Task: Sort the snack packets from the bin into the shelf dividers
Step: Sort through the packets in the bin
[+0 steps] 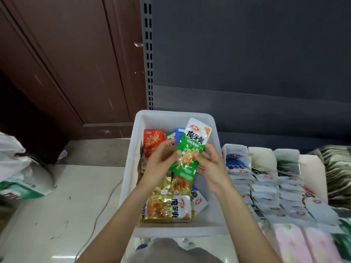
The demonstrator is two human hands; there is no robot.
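Head view, single frame. The person holds a green snack packet [190, 149] upright over the white bin [127, 168], both hands on its lower half. Left hand [161, 164]: thumb pressed on the packet's front at its left edge, fingers curled behind; grip pinches the packet. Right hand [210, 166]: thumb on the front near the middle of the printed picture, fingers wrapped behind the right edge; grip likewise pinches the packet. The packet tilts slightly to the right, its white top end with the logo pointing away from the person.

Bin contents visible below and around the hands: a red packet [152, 141] at the far left, a blue packet [179, 134] partly hidden behind the green one, a crumpled gold packet [176, 185] beneath the hands, and a gold packet [165, 208] lying flat at the near end, touching a blue-and-white packet [197, 202] on its right.

Right of the bin, the shelf [311, 164] carries rows of packets standing in dividers: a blue-and-white row [237, 166] just beside the bin, then paler rows [266, 186]; that area is blurred, detail unreadable. Pink packets [296, 242] lie at the near right.

Left, on the floor: white plastic bag [17, 168], a thin cable [106, 202].
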